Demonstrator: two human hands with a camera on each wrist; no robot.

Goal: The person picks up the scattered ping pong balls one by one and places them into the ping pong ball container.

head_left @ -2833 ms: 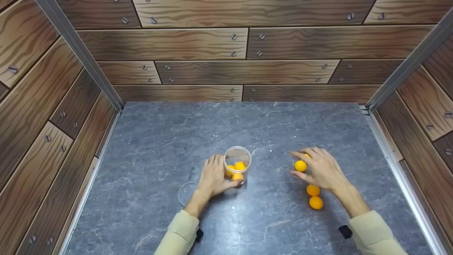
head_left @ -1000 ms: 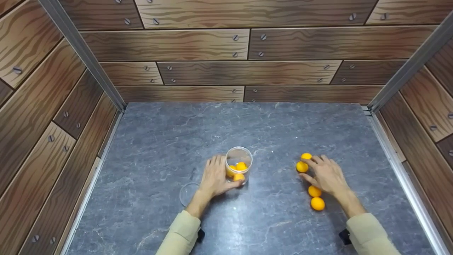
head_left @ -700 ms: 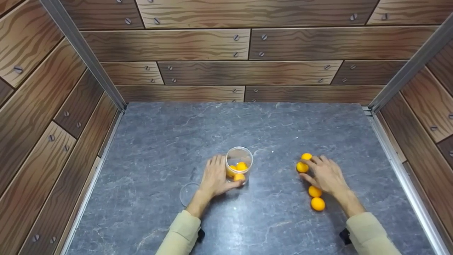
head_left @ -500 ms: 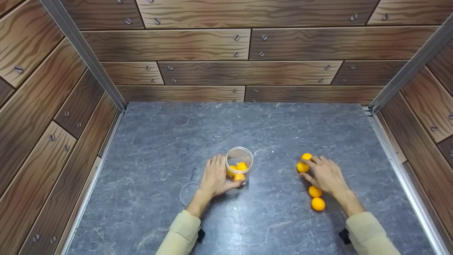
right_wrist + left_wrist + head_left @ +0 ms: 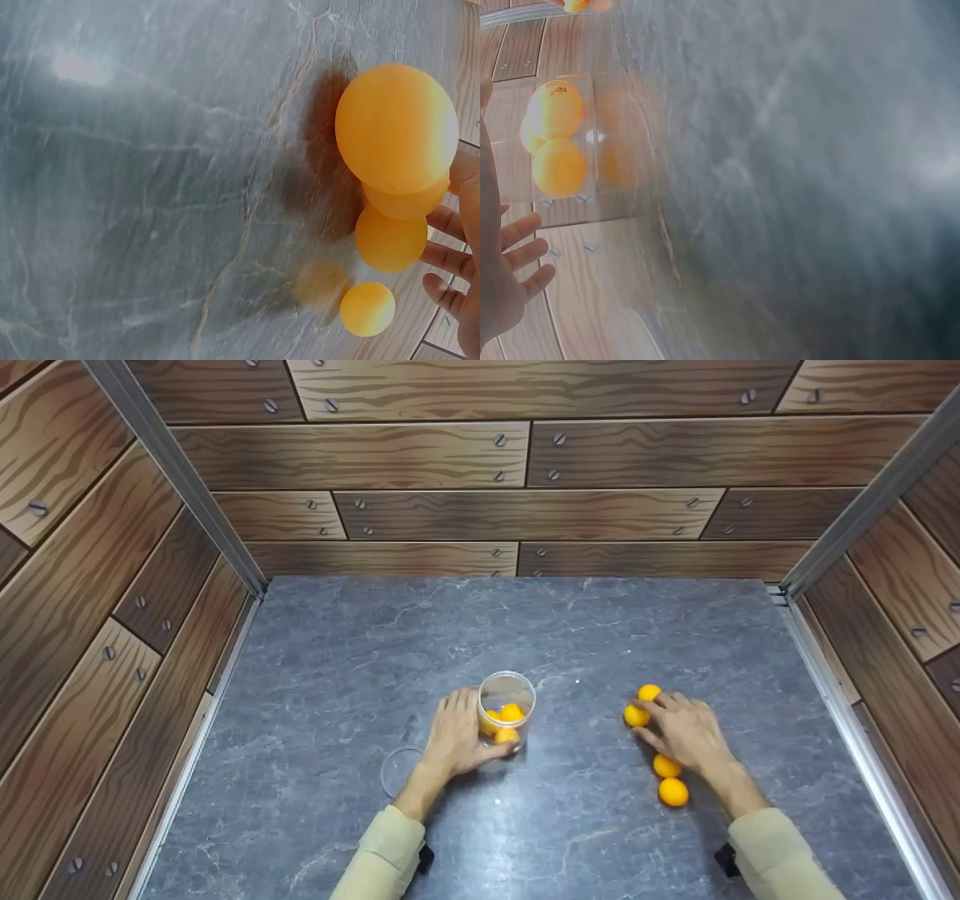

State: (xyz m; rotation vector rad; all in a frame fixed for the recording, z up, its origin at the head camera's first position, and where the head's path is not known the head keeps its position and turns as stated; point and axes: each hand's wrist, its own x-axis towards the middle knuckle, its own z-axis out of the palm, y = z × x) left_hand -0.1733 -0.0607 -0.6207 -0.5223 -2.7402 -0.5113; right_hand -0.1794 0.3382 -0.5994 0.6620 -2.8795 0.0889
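Observation:
My left hand (image 5: 455, 741) grips a clear plastic jar (image 5: 508, 688) standing without its lid in the head view. Several orange ping-pong balls (image 5: 511, 712) lie inside the jar; the left wrist view shows them through its wall. Farther right, my right hand (image 5: 686, 735) has thumb and index finger on opposite sides of a ping-pong ball (image 5: 637, 715). Another ball (image 5: 649, 693) lies just beyond it, and two more balls (image 5: 673, 792) sit below the palm. A sliver of one ball (image 5: 703, 704) shows behind the hand. In the right wrist view the balls overlap, so the pinch is unclear.
A clear round lid (image 5: 397, 771) lies flat beside my left wrist. The grey marbled tabletop (image 5: 360, 637) is bounded by wood-patterned walls (image 5: 420, 514) at the back and both sides, with metal rails (image 5: 855, 750) along the edges.
The right thumb and index finger have closed in on the ball, which has lately shifted slightly left. A ball behind that hand now peeks out. The left hand and jar stay in place.

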